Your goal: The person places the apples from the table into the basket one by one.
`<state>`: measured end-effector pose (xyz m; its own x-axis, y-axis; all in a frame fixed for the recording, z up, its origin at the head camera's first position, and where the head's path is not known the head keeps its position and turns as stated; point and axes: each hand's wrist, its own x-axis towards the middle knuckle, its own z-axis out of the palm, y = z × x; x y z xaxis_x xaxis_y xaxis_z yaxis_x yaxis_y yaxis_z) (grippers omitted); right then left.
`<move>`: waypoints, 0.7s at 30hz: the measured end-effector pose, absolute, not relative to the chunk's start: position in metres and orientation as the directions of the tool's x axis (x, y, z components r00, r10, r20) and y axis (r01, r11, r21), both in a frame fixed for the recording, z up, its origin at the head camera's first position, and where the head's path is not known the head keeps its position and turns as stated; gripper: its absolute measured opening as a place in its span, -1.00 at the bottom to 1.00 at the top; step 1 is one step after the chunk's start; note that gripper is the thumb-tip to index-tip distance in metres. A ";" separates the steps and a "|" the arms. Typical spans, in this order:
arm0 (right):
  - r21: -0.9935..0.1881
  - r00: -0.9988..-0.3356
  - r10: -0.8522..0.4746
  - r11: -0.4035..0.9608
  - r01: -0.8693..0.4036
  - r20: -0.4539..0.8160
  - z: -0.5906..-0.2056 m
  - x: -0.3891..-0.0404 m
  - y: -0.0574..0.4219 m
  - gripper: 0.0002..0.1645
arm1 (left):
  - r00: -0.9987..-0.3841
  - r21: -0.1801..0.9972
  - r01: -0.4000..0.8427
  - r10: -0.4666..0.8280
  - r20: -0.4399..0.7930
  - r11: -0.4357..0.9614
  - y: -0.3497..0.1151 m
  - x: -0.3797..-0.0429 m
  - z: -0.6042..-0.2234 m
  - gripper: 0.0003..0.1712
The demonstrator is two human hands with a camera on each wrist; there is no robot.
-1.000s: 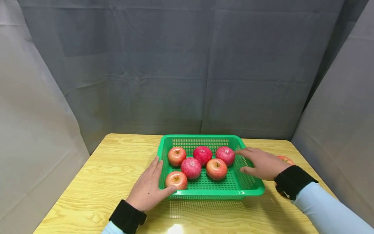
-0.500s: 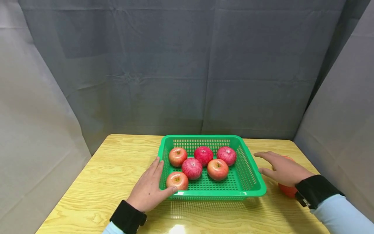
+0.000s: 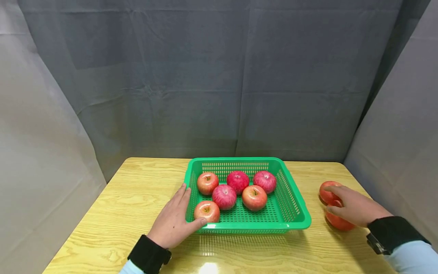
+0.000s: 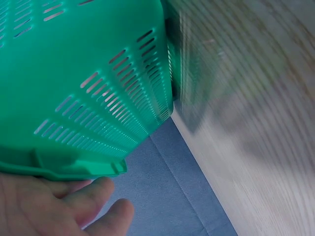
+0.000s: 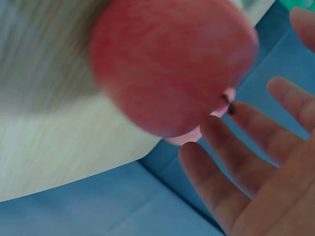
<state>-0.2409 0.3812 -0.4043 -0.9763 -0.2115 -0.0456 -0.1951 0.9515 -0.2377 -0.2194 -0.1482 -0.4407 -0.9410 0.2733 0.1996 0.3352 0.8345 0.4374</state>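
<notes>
A green plastic basket [image 3: 248, 225] holds several apples, some orange-red like the front-left apple [image 3: 207, 211], others deep pink like the middle apple [image 3: 224, 196]. My left hand [image 3: 175, 224] rests on the basket's front-left corner, its thumb over the front rim and its fingers along the left side. In the left wrist view its fingertips [image 4: 106, 189] lie loosely under the rim. Right of the basket, two red apples sit on the table: a farther apple [image 3: 327, 193] and a nearer apple [image 3: 338, 217]. Over them hovers my right hand [image 3: 357, 207], fingers spread and holding nothing.
The wooden table [image 3: 113, 220] extends to the left and front of the basket. A dark grey cloth [image 3: 219, 83] hangs behind it, with pale cloth walls [image 3: 407, 137] on both sides.
My right hand has moved from over the basket's right rim out to the right, above the two loose apples. My left hand stays on the basket corner.
</notes>
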 end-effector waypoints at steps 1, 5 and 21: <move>-0.236 -0.977 -0.207 0.953 -0.189 -0.052 -0.405 -0.240 0.384 -0.23 | -0.941 0.438 0.334 0.272 0.199 0.835 -0.148 -0.219 -0.441 0.26; -0.230 -0.978 -0.206 0.954 -0.191 -0.039 -0.410 -0.237 0.391 -0.22 | -0.943 0.439 0.330 0.269 0.196 0.836 -0.148 -0.219 -0.440 0.25; -0.172 -0.989 -0.133 0.978 -0.121 -0.064 -0.423 -0.240 0.388 -0.24 | -0.941 0.436 0.333 0.268 0.205 0.836 -0.148 -0.219 -0.441 0.24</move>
